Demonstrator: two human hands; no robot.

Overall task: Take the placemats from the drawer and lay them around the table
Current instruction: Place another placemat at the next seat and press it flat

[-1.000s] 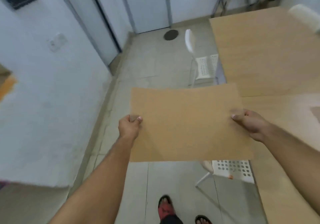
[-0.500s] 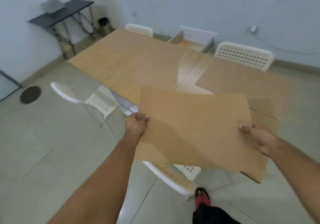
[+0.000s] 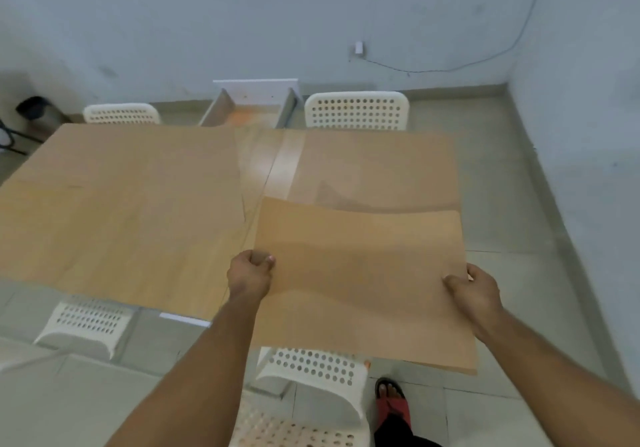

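Note:
I hold a tan rectangular placemat flat in the air over the near right part of the wooden table. My left hand pinches its left edge and my right hand grips its right edge. Two more tan placemats lie on the table: one covers the left half, another lies at the far right. Beyond the table's far edge an open drawer juts out, its inside mostly hidden.
White perforated chairs stand at the far left, far right, near left and right below me. A wall runs close behind the table and down the right. My sandalled foot is on the tiled floor.
My view has swung from the doors and floor round to face the table squarely. The placemat, still held at both edges, now hangs over the table's near right corner.

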